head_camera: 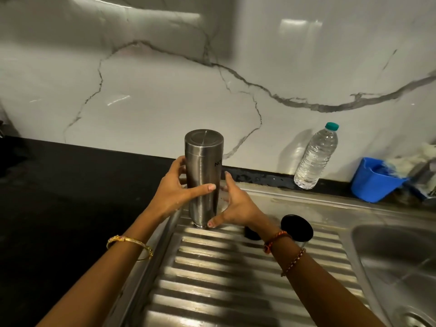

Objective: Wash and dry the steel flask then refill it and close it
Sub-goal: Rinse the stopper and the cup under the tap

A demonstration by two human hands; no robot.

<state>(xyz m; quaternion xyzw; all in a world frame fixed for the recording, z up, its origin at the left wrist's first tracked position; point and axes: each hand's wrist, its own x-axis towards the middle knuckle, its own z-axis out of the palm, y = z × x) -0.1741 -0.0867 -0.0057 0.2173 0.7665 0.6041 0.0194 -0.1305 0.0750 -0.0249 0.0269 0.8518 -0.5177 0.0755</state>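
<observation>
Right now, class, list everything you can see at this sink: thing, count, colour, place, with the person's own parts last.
steel flask: one, silver, inverted on the ridged draining board
draining board: one, steel, left of the sink basin
sink basin: one, steel, right edge
black lid: one, on the draining board behind the right wrist
water bottle: one, clear with green cap, against the wall
blue tub: one, far right, holding scrubbing material
countertop: black, left
wall: white marble
bangles: gold on the left wrist, red threads on the right
hands: left hand, right hand, both on the flask
</observation>
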